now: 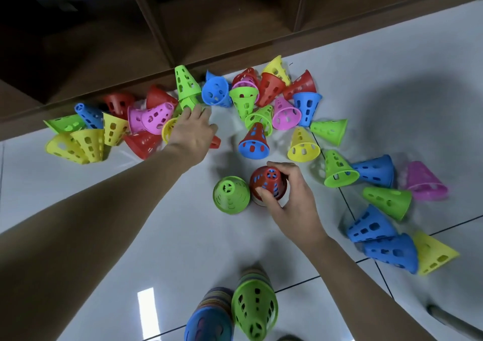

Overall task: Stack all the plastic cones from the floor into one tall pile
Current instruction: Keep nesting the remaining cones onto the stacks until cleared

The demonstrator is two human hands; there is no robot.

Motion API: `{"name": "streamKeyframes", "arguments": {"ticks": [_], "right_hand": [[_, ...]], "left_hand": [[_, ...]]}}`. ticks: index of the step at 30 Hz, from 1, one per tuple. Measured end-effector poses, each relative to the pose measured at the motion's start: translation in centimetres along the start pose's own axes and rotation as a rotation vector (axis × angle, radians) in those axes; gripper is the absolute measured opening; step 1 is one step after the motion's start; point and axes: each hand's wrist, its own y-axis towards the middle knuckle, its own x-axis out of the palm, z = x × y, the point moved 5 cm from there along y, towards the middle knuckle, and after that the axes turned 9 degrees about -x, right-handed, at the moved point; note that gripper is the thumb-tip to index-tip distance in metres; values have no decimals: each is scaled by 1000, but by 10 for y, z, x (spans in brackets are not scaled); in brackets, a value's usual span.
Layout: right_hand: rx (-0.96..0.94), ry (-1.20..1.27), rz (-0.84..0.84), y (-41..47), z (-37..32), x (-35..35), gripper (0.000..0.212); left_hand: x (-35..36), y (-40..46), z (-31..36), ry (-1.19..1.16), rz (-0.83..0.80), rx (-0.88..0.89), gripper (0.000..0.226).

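At centre frame the right hand curled round a red cone while the left hand reached, fingers loosely spread, into the upper-left loose cones, where a careless grab risked scattering them.

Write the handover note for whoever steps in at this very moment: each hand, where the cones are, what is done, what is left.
Right hand: fingers grip the red cone atop a small upright stack in mid-floor.
Left hand: reaching into the far scatter by the wooden shelf, at a green cone; grip not visible.
A lone green cone stands upright beside the red one.
Done: two tall piles, green-topped and blue-topped, stand at the near edge.
Left: dozens of loose cones lie along the shelf and to the right; all piles still need merging into one.
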Motion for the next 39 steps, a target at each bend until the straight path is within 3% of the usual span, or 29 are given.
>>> {"name": "streamKeyframes", "arguments": {"ticks": [3, 9, 12, 16, 22, 26, 29, 32, 35, 39], "right_hand": [[11, 2, 5, 0, 0, 0, 44], [22, 20, 13, -2, -1, 1, 44], [20, 12, 8, -2, -2, 2, 44], [17, 9, 10, -1, -4, 1, 42], [3, -13, -20, -1, -8, 0, 41], [-70, -117, -109, 1, -21, -14, 60], [-115, -259, 46, 14, -19, -57, 55], [35, -546, 146, 38, 21, -98, 52], [241, -731, -14, 49, 65, -107, 52], [329, -800, -130, 40, 84, -93, 57]], "left_hand": [[4, -19, -9, -158, 11, -4, 44], [-26, -103, -28, -1570, 180, -446, 41], [-53, -152, -22, -1845, 267, -490, 35], [-64, -180, 3, -1676, 185, -316, 29], [-44, -174, 24, -1526, 90, -253, 39], [-32, -167, 37, -1415, 25, -246, 38], [-26, -167, 41, -1418, 63, -245, 36], [-24, -168, 42, -1441, 83, -250, 35], [-21, -167, 42, -1471, 81, -242, 34], [-18, -166, 41, -1460, 89, -226, 34]]}}
